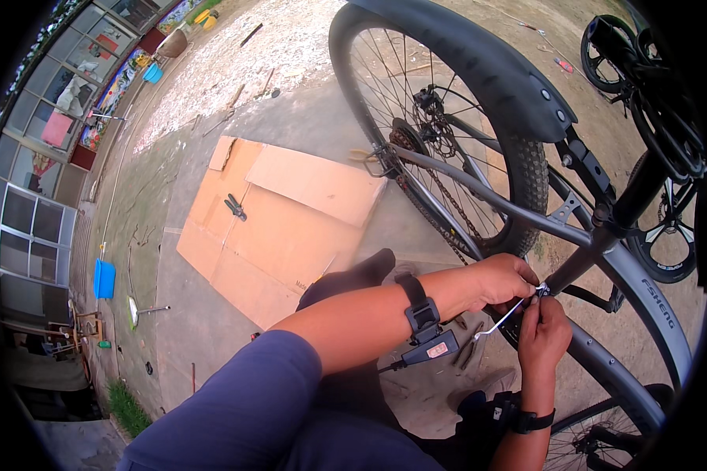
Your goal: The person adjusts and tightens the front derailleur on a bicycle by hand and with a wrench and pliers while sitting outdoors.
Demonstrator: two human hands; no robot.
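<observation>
Both hands meet at the frame tube of a grey bicycle (495,198). My left hand (501,284) reaches across with its fingers closed, the fingertips at the upper end of a thin whitish bent rod or cable (504,320). From there the rod slants down and left to a hooked lower end. Just below, my right hand (543,334) is closed too, its thumb and fingers pinched close to the same spot on the tube. What lies between the right fingertips is hidden. A strap with a small dark box (430,347) circles my left forearm.
Flattened cardboard (291,235) lies on the concrete at left with black-handled pliers (235,207) on it. Dark hand tools (469,349) rest on the ground below my hands. More bicycles stand at right, including a wheel (664,228). A blue basin (104,279) is by the building.
</observation>
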